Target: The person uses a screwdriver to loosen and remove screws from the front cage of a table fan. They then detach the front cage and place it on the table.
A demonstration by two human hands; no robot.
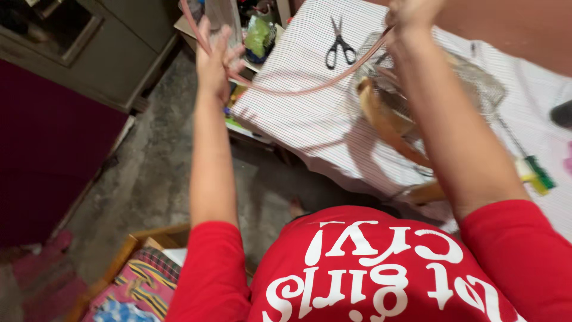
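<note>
- Where the view looks down past a red printed shirt (369,268), a table under a white cloth with fine dark stripes (310,113) fills the upper right.
- On that cloth: black-handled steel scissors (339,45), lying flat and well apart from both hands.
- Thin pinkish flexible cord (298,89), stretched in a sagging curve above the cloth between the two hands.
- Left hand (215,56), raised beside the table's left corner, fingers loosely curled with the cord wound around them.
- Right hand (411,12), cut off by the top edge; it seems closed on the cord's other end, though its fingers cannot be made out.
- Fine wire mesh basket (476,89) and curved tan wooden strips (381,116), partly behind the right forearm; their shape is unclear.
- Green-and-yellow handled tool (536,173), blurred.
- Bare grey concrete floor (155,173); dark maroon panel (47,161) and grey wooden cabinet (113,42) at left.
- Striped multicoloured fabric (146,280), bottom left, cut off.
</note>
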